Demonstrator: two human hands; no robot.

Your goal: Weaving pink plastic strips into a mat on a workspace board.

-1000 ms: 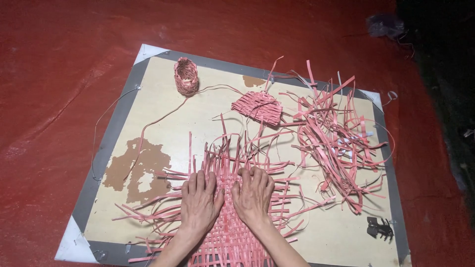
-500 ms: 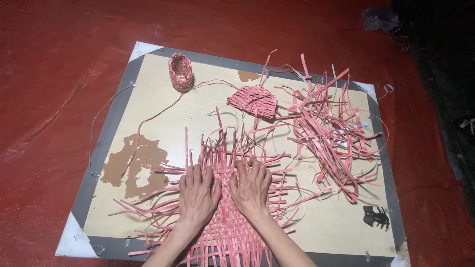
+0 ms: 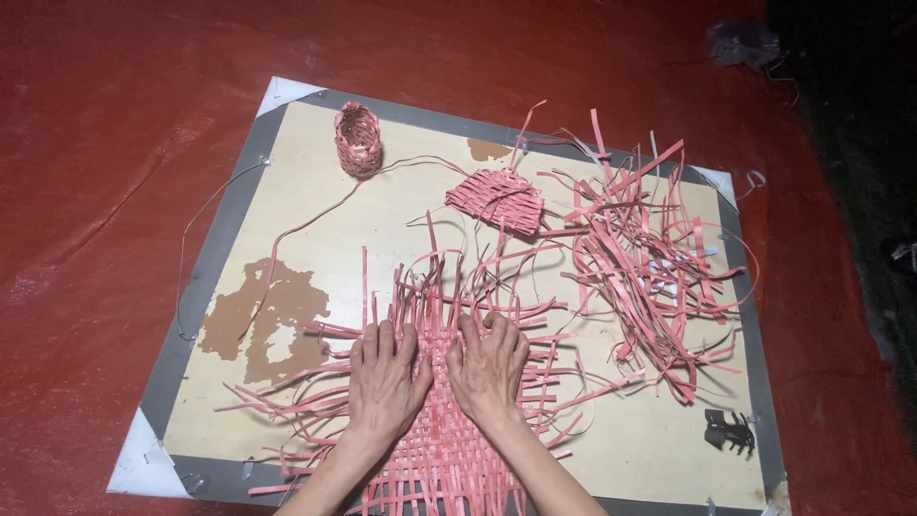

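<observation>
Board (image 3: 315, 215) bears pink woven mat (image 3: 439, 459) under both hands.

Woven mat (image 3: 435, 449) on board (image 3: 401, 220), left of strips (image 3: 640, 258).

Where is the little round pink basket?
In the head view, the little round basket stands near the far left corner of the board, left of the small flat woven patch and well beyond both hands.

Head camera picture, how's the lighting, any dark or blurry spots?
Head view: the board and both hands, left hand and right hand, are evenly lit and sharp; the right edge falls into near-black shadow; soft sheen on the red floor at left.
</observation>
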